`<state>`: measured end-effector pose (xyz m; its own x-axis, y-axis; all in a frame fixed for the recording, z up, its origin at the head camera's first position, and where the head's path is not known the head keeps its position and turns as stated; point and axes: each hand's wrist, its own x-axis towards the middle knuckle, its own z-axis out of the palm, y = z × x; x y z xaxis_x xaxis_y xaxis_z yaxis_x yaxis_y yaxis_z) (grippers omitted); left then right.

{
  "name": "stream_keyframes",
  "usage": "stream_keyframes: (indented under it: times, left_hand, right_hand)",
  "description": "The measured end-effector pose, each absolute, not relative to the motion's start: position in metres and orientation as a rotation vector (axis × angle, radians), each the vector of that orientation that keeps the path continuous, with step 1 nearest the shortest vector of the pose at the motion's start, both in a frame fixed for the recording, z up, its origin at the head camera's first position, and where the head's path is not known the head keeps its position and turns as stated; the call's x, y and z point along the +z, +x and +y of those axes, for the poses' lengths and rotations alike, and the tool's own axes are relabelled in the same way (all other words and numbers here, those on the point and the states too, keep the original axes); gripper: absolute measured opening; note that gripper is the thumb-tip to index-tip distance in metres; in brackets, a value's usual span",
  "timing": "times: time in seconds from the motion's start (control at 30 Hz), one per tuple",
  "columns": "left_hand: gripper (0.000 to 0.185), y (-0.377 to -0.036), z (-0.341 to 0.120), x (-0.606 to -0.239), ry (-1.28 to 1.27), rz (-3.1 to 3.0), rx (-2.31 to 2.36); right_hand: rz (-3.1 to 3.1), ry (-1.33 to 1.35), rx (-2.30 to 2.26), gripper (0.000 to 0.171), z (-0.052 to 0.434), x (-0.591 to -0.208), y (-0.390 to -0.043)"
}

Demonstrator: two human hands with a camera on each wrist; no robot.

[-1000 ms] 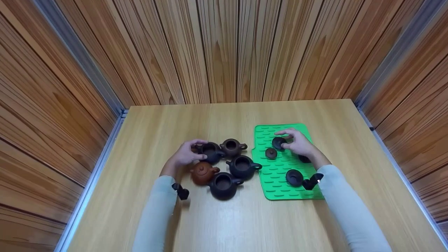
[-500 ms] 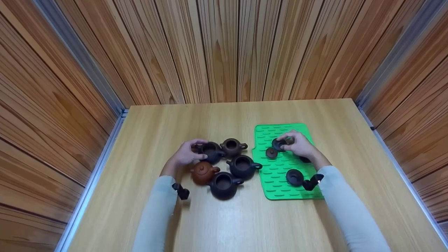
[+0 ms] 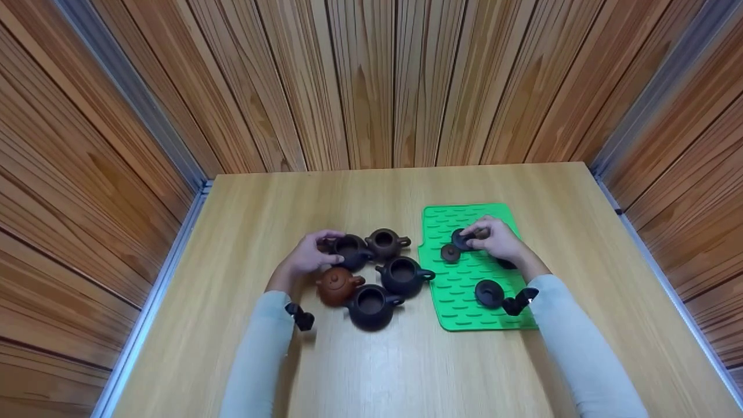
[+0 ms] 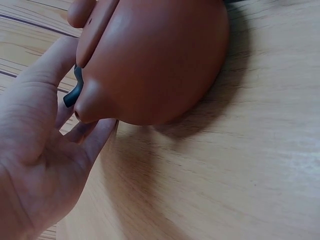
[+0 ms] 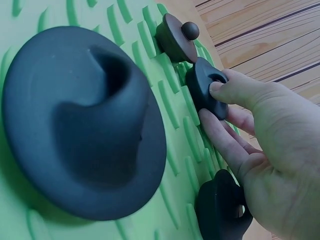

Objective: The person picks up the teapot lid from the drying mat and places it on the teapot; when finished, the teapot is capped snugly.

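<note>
In the head view, my left hand [image 3: 307,255] holds a black teapot [image 3: 353,262] from its spout side, thumb near and fingers beyond. The left wrist view shows that teapot's dark spout [image 4: 73,96] between thumb and fingers, with a reddish-brown lidded teapot [image 4: 160,60] in front hiding the rest. Over a green mat [image 3: 464,313], my right hand [image 3: 500,239] pinches a black teapot lid [image 5: 199,85] between thumb and fingers. A small brown lid [image 5: 176,41] with a round knob lies just beside it. Another black lid [image 5: 217,207] sits under the palm.
A dark brown lidless teapot [image 3: 390,251] and two black lidless teapots, one in the middle [image 3: 403,288] and one nearer [image 3: 371,320], crowd around the reddish-brown one. A large black lid [image 5: 75,150] lies nearer on the mat. Wooden walls enclose the table.
My right fingers have closed from spread apart to a pinch on the black lid. The left hand and the teapots have stayed in place.
</note>
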<state>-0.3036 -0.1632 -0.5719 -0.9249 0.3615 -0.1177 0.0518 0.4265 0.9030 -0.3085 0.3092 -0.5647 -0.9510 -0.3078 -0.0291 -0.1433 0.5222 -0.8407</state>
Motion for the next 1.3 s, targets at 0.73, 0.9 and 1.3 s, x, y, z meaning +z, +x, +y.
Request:
stream_keyframes:
  times: [0.73, 0.9, 1.3]
  left_hand:
    - [0.054, -0.303, -0.163, -0.570, 0.338, 2.392, 1.483]
    - [0.053, -0.303, -0.164, -0.570, 0.318, 2.389, 1.501]
    - [0.055, -0.301, -0.163, -0.569, 0.349, 2.382, 1.516]
  right_hand:
    - [2.669, -0.393, -1.424, 0.020, 0.296, -0.536, -0.299]
    - [2.691, -0.350, -1.446, 0.018, 0.299, -0.550, -0.308]
    - [2.574, -0.233, -1.538, 0.018, 0.278, -0.539, -0.303]
